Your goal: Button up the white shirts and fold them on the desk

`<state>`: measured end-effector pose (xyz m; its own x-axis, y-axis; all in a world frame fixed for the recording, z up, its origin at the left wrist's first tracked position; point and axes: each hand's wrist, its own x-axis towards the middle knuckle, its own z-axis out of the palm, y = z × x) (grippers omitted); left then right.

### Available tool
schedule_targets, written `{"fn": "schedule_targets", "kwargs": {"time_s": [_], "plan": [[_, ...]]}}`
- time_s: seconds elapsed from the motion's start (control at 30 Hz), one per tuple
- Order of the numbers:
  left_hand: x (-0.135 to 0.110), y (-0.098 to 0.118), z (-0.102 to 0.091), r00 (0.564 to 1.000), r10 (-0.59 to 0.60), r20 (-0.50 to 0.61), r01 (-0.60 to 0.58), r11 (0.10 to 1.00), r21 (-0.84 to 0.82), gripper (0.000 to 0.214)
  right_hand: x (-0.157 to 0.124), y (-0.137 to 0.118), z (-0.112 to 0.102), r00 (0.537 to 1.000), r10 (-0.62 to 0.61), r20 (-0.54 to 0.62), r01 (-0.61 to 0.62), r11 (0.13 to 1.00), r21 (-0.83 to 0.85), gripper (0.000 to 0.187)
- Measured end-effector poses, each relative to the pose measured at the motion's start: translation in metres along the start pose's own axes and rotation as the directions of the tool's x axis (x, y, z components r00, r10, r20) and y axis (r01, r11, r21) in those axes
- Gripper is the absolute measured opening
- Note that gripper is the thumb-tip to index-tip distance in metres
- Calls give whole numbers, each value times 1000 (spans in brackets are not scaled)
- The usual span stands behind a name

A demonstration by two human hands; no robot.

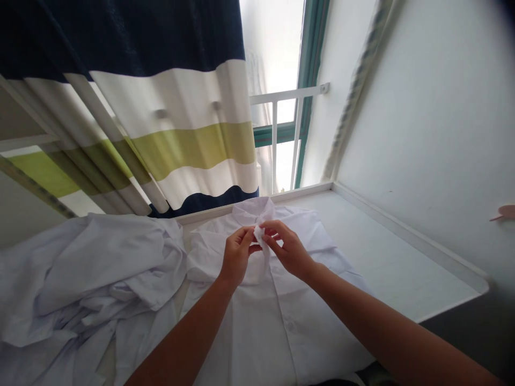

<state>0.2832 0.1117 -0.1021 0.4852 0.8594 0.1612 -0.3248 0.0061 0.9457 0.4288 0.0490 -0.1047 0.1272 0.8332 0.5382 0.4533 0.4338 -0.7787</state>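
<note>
A white shirt (257, 316) lies spread on the white ledge, its collar (251, 210) toward the window. My left hand (238, 252) pinches the front edge of the shirt a little below the collar. Close beside it, my right hand (286, 245) is closed on the same raised fold of cloth, thumb and fingers pressed together. Whether a button sits between the fingertips is too small to tell. Below the hands, the shirt's front edge runs down toward me.
A heap of crumpled white garments (100, 268) lies to the left of the shirt. The ledge (386, 252) has a raised rim and meets a white wall (434, 134). Behind are a striped curtain (189, 107), a white railing (287, 95) and a green-framed window (311, 64).
</note>
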Motion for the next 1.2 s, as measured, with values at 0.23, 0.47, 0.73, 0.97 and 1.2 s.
{"fn": "schedule_targets", "kwargs": {"time_s": [0.23, 0.47, 0.73, 0.97, 1.2], "plan": [[0, -27, -23, 999, -9, -33, 11, 999, 53, 30, 0, 20, 10, 996, -69, 61, 84, 948, -308, 21], [2, -49, -33, 997, -48, -64, 55, 992, 109, 26, -3, 49, 20, 972, -158, 171, 222, 854, -471, 25], [1, -61, -28, 987, -122, -106, 131, 988, 83, 30, -9, 72, 21, 951, -295, 88, 306, 868, -391, 11], [3, -66, -33, 963, -117, -241, 116, 993, -17, 26, -8, 69, 14, 988, -150, 28, 152, 974, -170, 11], [2, -68, -34, 976, -119, -181, 125, 992, 19, 25, -12, 73, 19, 985, 172, 15, -169, 977, -129, 16]]}}
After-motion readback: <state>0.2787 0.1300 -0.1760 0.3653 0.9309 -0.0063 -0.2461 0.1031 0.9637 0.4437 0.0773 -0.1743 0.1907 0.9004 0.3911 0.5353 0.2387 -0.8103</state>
